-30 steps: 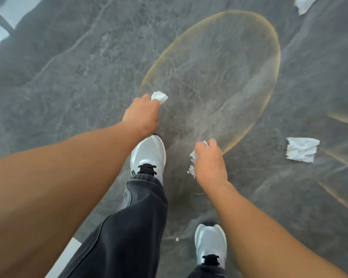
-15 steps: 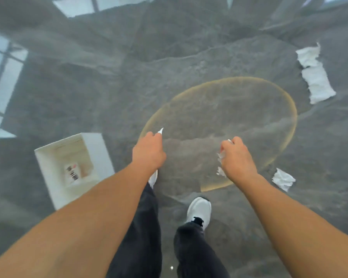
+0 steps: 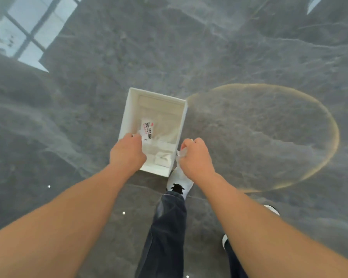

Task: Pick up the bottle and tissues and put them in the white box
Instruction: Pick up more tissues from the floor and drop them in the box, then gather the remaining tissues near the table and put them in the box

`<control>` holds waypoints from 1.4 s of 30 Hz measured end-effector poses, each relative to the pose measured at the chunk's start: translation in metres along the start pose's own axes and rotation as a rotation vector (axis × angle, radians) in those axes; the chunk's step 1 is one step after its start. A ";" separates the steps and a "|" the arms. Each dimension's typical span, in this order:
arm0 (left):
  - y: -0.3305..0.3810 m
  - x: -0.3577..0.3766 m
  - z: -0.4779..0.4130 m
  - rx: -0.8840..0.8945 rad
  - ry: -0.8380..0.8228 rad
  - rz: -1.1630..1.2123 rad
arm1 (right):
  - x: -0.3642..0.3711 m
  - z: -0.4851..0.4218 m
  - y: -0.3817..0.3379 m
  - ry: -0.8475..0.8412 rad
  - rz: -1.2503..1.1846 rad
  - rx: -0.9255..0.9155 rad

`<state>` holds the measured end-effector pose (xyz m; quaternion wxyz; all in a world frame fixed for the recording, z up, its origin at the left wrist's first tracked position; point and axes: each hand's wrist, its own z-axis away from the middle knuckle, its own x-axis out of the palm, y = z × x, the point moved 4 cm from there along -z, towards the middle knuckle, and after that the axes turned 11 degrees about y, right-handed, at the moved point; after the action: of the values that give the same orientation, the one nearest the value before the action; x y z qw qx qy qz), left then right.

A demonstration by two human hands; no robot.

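Observation:
The white box [image 3: 129, 109] stands open on the grey floor just ahead of my feet. Inside it lies a clear bottle [image 3: 148, 131] with a white label, and a crumpled tissue [image 3: 163, 158] rests near the front wall. My left hand [image 3: 128, 153] hovers over the box's near-left corner, fingers closed on a tissue whose tip [image 3: 136, 135] barely shows. My right hand [image 3: 195, 155] is just right of the box's front-right corner, closed on a crumpled white tissue [image 3: 181, 151].
The floor is glossy grey marble with a tan ring [image 3: 329, 121] marked to the right of the box. A window reflection [image 3: 28, 33] shows at the upper left. My white shoe [image 3: 179, 179] stands right at the box's front edge.
I have turned and stepped left, so the box went from the far left to directly under my hands. Both hands still hold tissues. The loose tissues on the floor have left the view.

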<state>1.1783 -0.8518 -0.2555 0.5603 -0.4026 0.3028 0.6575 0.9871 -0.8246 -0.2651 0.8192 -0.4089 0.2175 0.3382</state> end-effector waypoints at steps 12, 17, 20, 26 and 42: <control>-0.049 0.039 -0.045 0.025 -0.150 0.333 | 0.073 -0.052 -0.057 -0.063 0.008 0.091; -0.039 0.027 -0.039 0.037 -0.140 0.241 | 0.043 -0.046 -0.021 -0.087 0.058 0.142; -0.016 0.014 -0.039 0.086 -0.154 0.148 | 0.012 -0.043 0.003 -0.052 0.030 0.165; 0.112 -0.019 -0.034 0.316 -0.086 -0.044 | -0.081 -0.017 0.082 0.087 -0.127 0.268; 0.672 0.028 0.310 1.106 -0.179 -0.145 | -0.360 0.280 0.536 0.537 -0.296 0.941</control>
<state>0.4589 -0.7020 -0.1629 0.7552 -0.0115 0.5251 0.3922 0.3731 -0.4973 -0.1577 0.8679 -0.0972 0.4863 -0.0297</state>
